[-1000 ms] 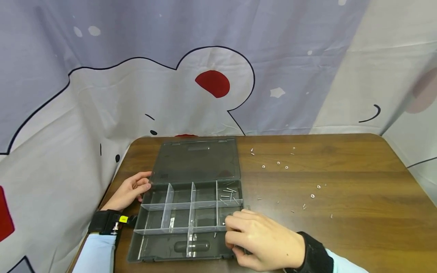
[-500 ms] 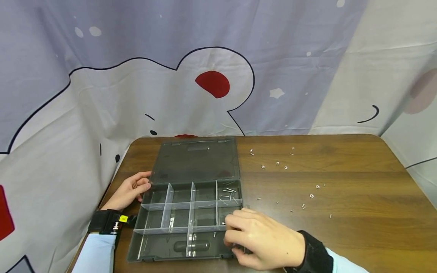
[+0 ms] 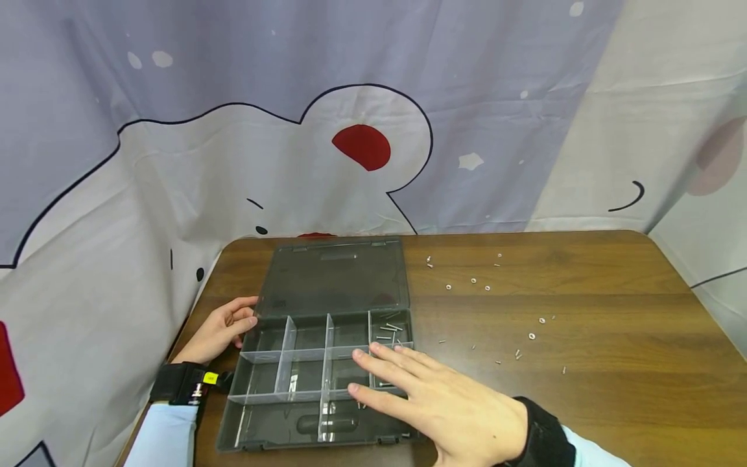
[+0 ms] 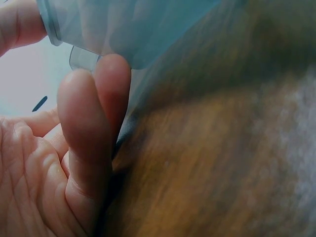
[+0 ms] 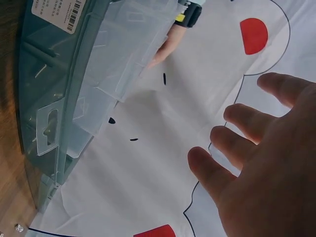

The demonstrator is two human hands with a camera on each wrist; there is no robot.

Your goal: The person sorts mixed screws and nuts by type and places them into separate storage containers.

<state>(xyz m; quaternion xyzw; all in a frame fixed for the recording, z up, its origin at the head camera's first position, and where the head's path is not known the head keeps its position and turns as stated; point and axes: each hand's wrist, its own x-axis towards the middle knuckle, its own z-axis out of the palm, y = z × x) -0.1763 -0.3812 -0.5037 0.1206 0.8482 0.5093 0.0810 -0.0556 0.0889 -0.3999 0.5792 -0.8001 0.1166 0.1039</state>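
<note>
A dark translucent compartment box point(image 3: 350, 415) lies on the table with its lid point(image 3: 335, 275) folded back. My left hand point(image 3: 216, 327) is at the box's left side near the hinge, fingers loosely bent, fingertips touching the edge. In the left wrist view the fingertips point(image 4: 81, 91) are right at the translucent plastic. My right hand point(image 3: 426, 395) is spread over the box's right-hand compartments, palm down, fingers apart with nothing between them. Several thin screws point(image 3: 390, 327) lie in the back right compartment. Small metal pieces point(image 3: 360, 406) show in the front compartment, partly covered by the right hand.
Several small washers point(image 3: 532, 336) and tiny screws point(image 3: 518, 355) lie scattered on the wooden table point(image 3: 613, 305) to the right of the box. A printed curtain point(image 3: 484, 117) hangs behind the table. A barcode label point(image 5: 58, 12) shows on the box in the right wrist view.
My right hand was curled with bent fingers at the box's right front side. It has opened and spread leftward over the compartments. The left hand has stayed where it was.
</note>
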